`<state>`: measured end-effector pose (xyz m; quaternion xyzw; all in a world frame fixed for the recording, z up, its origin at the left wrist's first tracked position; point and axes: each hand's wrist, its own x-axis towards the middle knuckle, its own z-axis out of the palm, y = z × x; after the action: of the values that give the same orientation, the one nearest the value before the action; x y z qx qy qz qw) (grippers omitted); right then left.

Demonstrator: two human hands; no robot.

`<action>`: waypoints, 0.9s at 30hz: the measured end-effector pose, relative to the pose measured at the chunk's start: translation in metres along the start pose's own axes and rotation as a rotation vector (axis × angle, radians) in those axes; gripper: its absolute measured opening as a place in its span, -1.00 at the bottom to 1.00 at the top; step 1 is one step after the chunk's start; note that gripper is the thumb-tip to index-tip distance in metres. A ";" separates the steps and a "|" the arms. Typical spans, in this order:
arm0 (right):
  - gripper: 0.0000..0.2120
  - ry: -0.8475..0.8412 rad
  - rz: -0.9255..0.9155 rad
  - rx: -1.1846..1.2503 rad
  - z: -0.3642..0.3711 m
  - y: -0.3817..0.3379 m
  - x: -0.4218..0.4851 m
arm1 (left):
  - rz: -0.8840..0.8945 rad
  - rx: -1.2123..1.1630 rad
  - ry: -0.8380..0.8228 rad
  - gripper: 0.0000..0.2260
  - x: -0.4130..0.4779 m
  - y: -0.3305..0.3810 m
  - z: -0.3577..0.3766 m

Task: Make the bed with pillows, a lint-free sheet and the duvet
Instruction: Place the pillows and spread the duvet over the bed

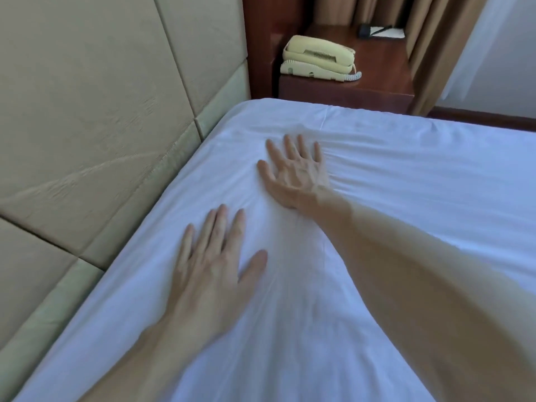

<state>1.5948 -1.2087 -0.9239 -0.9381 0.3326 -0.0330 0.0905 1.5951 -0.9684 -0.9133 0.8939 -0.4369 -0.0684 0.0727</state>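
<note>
A white sheet (pixel 406 175) covers the mattress and fills the lower right of the view, with soft creases fanning out around my hands. My left hand (pixel 213 259) lies flat on the sheet near the headboard side, fingers straight and spread. My right hand (pixel 295 172) presses flat on the sheet farther up the bed, fingers spread toward the far corner. Neither hand holds anything. No pillow or duvet is in view.
A padded beige headboard (pixel 95 111) runs along the left. Beyond the bed's far corner stands a dark wooden nightstand (pixel 374 85) with a cream telephone (pixel 317 59) and a notepad with a pen (pixel 385 31). Brown curtains (pixel 435 47) hang at the back right.
</note>
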 end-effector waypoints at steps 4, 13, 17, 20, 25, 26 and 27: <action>-0.35 -0.102 0.014 -0.051 -0.008 0.001 0.043 | -0.027 0.020 0.169 -0.30 0.048 -0.001 0.023; -0.36 0.144 0.060 0.123 -0.019 0.021 -0.175 | -0.001 0.022 0.257 -0.33 0.058 -0.011 0.037; -0.32 0.088 0.046 0.019 -0.002 0.015 -0.285 | -0.020 0.050 0.133 -0.32 0.058 -0.009 0.025; -0.30 0.065 0.073 0.018 0.003 0.019 -0.267 | -0.039 -0.012 -0.056 -0.35 0.060 -0.004 -0.003; -0.29 0.081 0.063 0.027 0.017 0.027 -0.258 | 0.030 -0.143 0.022 -0.35 -0.067 0.006 -0.020; -0.28 0.088 0.068 0.032 0.018 0.027 -0.258 | 0.033 -0.144 0.048 -0.36 -0.120 0.016 -0.011; -0.28 0.094 0.074 0.032 0.018 0.026 -0.259 | 0.043 -0.104 0.061 -0.35 -0.171 0.027 0.000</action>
<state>1.3800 -1.0626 -0.9466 -0.9211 0.3702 -0.0792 0.0910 1.4695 -0.8494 -0.8983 0.8810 -0.4497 -0.0621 0.1337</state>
